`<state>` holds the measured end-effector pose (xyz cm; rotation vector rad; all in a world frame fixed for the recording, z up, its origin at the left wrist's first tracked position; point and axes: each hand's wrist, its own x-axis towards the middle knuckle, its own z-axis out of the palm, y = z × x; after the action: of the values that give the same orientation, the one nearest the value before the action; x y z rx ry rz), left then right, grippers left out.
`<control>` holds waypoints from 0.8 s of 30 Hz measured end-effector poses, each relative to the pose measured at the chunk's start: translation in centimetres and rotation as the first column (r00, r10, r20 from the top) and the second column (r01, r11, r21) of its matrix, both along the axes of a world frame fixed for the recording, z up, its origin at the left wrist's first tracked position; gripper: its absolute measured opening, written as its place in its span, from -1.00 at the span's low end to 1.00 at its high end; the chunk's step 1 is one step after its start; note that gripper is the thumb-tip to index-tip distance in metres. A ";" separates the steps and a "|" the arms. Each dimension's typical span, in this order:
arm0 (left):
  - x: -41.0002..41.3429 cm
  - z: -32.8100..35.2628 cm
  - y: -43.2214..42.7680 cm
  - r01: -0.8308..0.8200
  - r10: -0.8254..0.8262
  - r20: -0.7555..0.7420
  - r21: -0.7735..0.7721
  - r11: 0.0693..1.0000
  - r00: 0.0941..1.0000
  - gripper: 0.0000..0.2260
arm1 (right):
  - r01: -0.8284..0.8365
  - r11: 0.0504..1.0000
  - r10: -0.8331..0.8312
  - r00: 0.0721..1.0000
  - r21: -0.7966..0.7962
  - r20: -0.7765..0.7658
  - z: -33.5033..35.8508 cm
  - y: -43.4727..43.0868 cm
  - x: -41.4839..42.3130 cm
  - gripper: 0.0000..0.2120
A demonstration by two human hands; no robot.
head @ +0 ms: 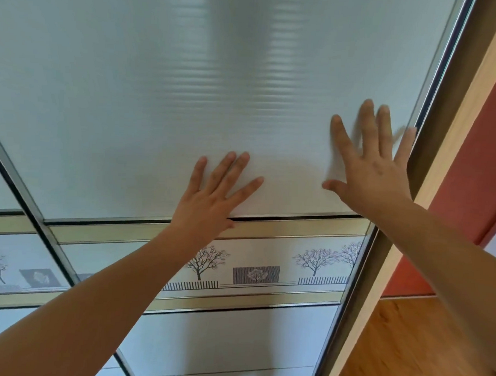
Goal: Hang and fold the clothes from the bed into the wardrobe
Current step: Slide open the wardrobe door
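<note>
Against the frosted wardrobe door (130, 111) both palms lie flat: the left hand (215, 195) just above the tree-patterned band (266, 264), the right hand (373, 176) higher, near the door's right edge. Fingers (368, 127) on both are straight and spread.

Your left hand (215, 192): fingers straight and spread, palm facing away from you, bare forearm stretched up from lower left. Your right hand (375, 176): fingers straight, fanned wide, slightly blurred, set higher; bare forearm extended from lower right.
</note>
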<state>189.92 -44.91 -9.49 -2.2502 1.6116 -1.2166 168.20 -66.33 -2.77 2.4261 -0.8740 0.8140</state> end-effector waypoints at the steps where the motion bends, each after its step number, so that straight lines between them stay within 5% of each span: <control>1: 0.3 -0.1 0.1 0.000 0.000 0.009 -0.002 1.000 1.000 0.11 | 0.006 1.000 -0.006 1.000 -0.004 0.000 -0.2 0.0 0.2 0.17; 10: 3.6 -0.2 4.9 -0.050 0.052 0.071 -0.029 0.998 0.996 0.11 | -0.059 0.998 0.059 0.998 -0.009 0.010 0.0 3.7 3.8 -0.10; 14: 5.1 0.1 8.5 -0.132 0.133 0.020 -0.029 0.991 0.991 0.11 | -0.169 0.975 0.198 0.956 -0.145 0.219 1.0 5.7 5.2 -0.42; 16: 5.5 0.0 10.2 -0.172 0.170 -0.056 -0.046 0.984 0.984 0.10 | -0.228 0.965 0.260 0.876 -0.126 0.407 2.0 5.9 6.0 -0.41; 18: 5.6 -0.3 11.4 -0.218 0.206 -0.145 -0.072 0.973 0.968 0.07 | -0.448 0.893 0.330 0.717 0.043 0.614 3.4 5.8 7.3 -0.27; 20: 5.3 -0.5 12.1 -0.251 0.217 -0.251 -0.112 0.961 0.943 0.03 | -0.667 0.699 0.274 0.585 0.259 0.764 4.6 6.0 9.1 -0.25; 22: 5.0 -0.5 12.4 -0.270 0.187 -0.376 -0.181 0.946 0.908 -0.02 | -0.755 0.574 0.260 0.535 0.317 0.804 5.1 6.9 11.1 -0.36; 24: 4.8 -0.3 12.5 -0.285 0.124 -0.503 -0.257 0.923 0.855 -0.06 | -0.782 0.554 0.324 0.519 0.286 0.791 4.9 7.8 13.1 -0.45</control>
<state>194.70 -32.44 -9.74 -3.0411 1.3049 -0.9724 181.28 -58.55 2.09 3.1396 -0.5114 2.0719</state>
